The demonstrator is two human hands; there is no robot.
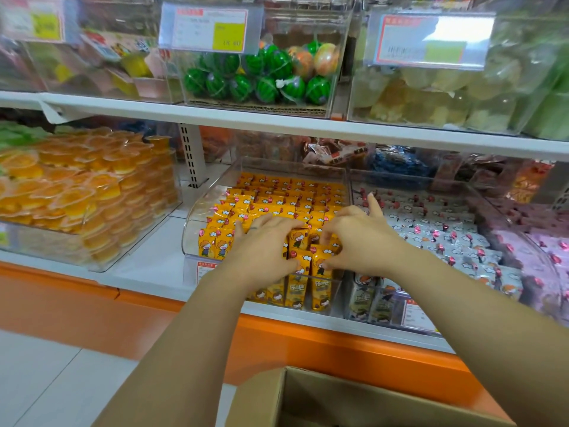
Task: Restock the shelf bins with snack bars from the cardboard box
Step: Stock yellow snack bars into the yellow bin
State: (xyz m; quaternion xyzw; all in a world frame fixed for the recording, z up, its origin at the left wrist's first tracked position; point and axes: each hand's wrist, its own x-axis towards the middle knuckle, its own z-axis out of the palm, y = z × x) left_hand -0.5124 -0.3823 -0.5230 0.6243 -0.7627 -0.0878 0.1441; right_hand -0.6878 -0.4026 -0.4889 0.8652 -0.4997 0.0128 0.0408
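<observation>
Head view, restocking at a shop shelf. Both bare forearms reach forward over the open cardboard box (354, 396), whose near flap and inner wall fill the bottom edge; its contents cannot be seen. The hands meet at the front of a clear bin (192, 238) standing on the lower shelf (147, 263).

The bin is packed with orange snack bars (277, 192), set upright in close rows from the back wall to the front lip. The left hand (261, 245) lies on top of the front rows, fingers nearly straight and close together and pressing down on the wrappers, the thumb resting against the face of a front bar. The right hand (360, 238) pinches the tops of bars in the front right corner between curled fingers and thumb, while its index finger sticks out straight, pointing away over the next bin.

Just right of the bin, white snack bars (431, 235) of the same shape fill a neighbouring clear bin. Well to the left, orange jelly cups (77, 192) are stacked in a low clear tray.

On the upper shelf (215, 114), directly above, a clear box holds watermelon-patterned balls (255, 81) and carries a price label (209, 30) with blurred print. An orange plinth (277, 337) runs below the lower shelf, down to a pale floor (40, 374)
</observation>
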